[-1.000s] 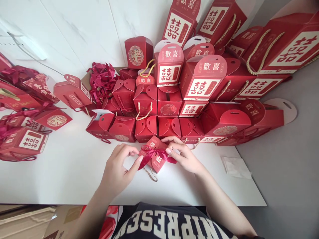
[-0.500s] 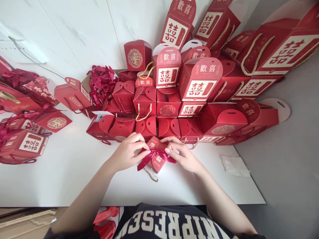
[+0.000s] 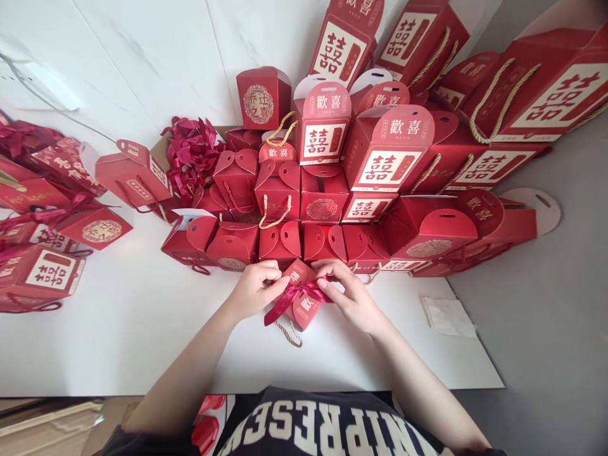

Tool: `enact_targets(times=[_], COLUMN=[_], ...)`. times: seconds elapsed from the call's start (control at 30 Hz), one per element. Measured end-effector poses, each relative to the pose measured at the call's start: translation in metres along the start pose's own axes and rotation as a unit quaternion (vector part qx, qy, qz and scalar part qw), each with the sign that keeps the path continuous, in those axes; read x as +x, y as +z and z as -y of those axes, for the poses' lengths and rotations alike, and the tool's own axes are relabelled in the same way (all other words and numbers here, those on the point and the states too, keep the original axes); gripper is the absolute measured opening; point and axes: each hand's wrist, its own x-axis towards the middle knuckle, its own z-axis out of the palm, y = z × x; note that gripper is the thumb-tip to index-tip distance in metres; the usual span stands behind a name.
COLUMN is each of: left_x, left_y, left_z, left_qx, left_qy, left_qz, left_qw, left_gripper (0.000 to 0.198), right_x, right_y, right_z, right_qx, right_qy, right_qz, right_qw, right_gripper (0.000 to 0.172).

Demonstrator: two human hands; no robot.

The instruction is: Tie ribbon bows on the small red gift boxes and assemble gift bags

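Observation:
A small red gift box (image 3: 306,315) with pale lettering sits on the white table in front of me, turned cornerwise. Across its top lies a dark red satin ribbon (image 3: 298,292) tied in a bow, one tail hanging to the left. My left hand (image 3: 259,288) pinches the ribbon on the left side, fingers curled in. On the other side my right hand (image 3: 349,291) has its thumb and fingertips closed on the right loop. A twisted rope handle (image 3: 289,334) from the box rests on the table on the near side.
Rows of red gift boxes (image 3: 325,193) stack up against the wall just beyond my hands. A heap of loose ribbons (image 3: 190,152) lies behind them at left. More beribboned boxes (image 3: 52,272) stand far left. White tissue (image 3: 448,315) rests near the table's right edge.
My left hand has shifted slightly, and its fingers have curled in tighter at the ribbon. The right hand stays at the bow's right loop. The view has moved a little.

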Motion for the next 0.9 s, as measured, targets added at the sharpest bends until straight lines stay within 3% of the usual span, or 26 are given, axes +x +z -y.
enact_targets(times=[0.13,0.27,0.33,0.5,0.6,0.77,0.9], left_x=[0.000,0.000,-0.001,-0.002,-0.002,-0.003,-0.001], left_y=[0.003,0.007,0.008,0.010,0.013,0.015,0.012], left_z=[-0.001,0.000,0.001,0.002,0.000,-0.003,-0.004], left_qx=[-0.029,-0.035,-0.031,-0.012,0.001,0.016,0.013], left_qy=[0.012,0.021,0.021,0.026,0.029,0.016,0.009], left_qz=[-0.010,-0.027,-0.031,-0.047,-0.066,-0.083,-0.040], left_qw=[0.999,0.999,0.999,0.998,0.997,0.996,0.999], left_gripper=[0.047,0.047,0.047,0.047,0.048,0.047,0.047], right_x=[-0.018,-0.029,-0.030,-0.034,-0.039,-0.053,-0.058], right_y=[-0.006,-0.011,-0.013,-0.015,-0.012,-0.003,-0.011], right_z=[0.001,0.000,0.001,0.016,0.023,0.003,-0.017], right_qx=[-0.061,-0.095,-0.084,0.034,0.116,0.120,0.099], right_qy=[0.078,0.119,0.123,0.179,0.218,0.237,0.223], right_qz=[-0.042,-0.015,-0.001,0.046,0.029,-0.012,-0.001], right_qw=[0.994,0.988,0.989,0.982,0.969,0.964,0.970], right_gripper=[0.031,0.027,0.034,0.049,0.050,0.051,0.044])
